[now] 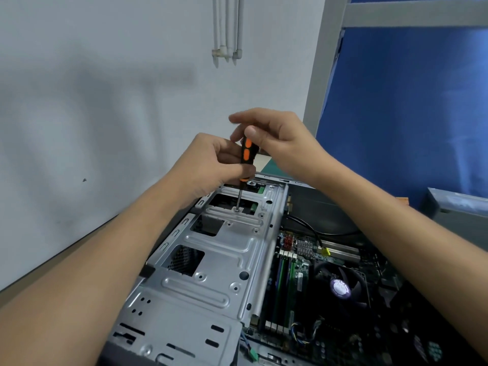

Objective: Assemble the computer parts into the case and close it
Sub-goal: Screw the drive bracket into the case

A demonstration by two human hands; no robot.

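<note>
An open computer case lies on its side, with its silver metal drive cage (211,262) on the left and the motherboard (324,283) with a black CPU fan (340,286) on the right. A black-and-orange screwdriver (246,157) stands upright, its tip on a screw (237,209) at the cage's far end. My left hand (208,159) grips the lower part of the handle. My right hand (274,138) pinches the handle's top with thumb and fingers.
A grey wall with white pipes (227,35) rises behind the case. A blue panel in a grey frame (396,101) stands at the right. Black cables (317,231) with a yellow connector run over the motherboard. The wooden table edge (79,241) shows at left.
</note>
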